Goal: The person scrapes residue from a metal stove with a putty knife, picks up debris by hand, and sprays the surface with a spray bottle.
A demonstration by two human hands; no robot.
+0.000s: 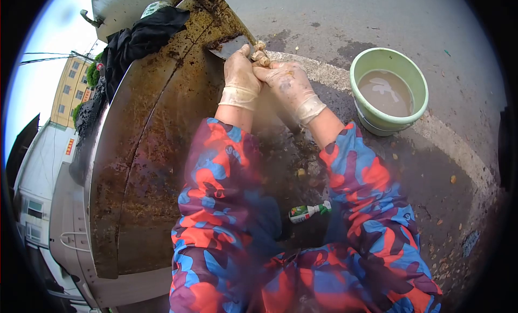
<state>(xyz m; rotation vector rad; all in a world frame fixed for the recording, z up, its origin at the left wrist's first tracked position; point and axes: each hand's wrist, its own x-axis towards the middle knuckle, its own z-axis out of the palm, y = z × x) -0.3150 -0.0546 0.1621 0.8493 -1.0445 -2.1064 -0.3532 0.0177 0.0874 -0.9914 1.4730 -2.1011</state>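
Observation:
A flat grey scraper blade point(229, 46) lies against the grimy upper part of a metal panel point(162, 151). My left hand point(240, 76), in a thin translucent glove, is closed at the blade, its fingers over the near edge. Right beside it, my right hand point(291, 86) is closed around the handle end, which the fingers hide. Its glove is stained, and brown, lumpy shapes bunch at the fingertips. Brown grease and dark flecks coat the panel, and a dark seam runs along it.
A pale green bucket point(388, 119) of cloudy water stands on the pavement to the right. Black cloth point(143, 40) hangs over the panel's upper left edge. Below my forearms sits a green-and-white spray bottle point(309, 211). A pale kerb strip point(453, 143) curves behind the bucket.

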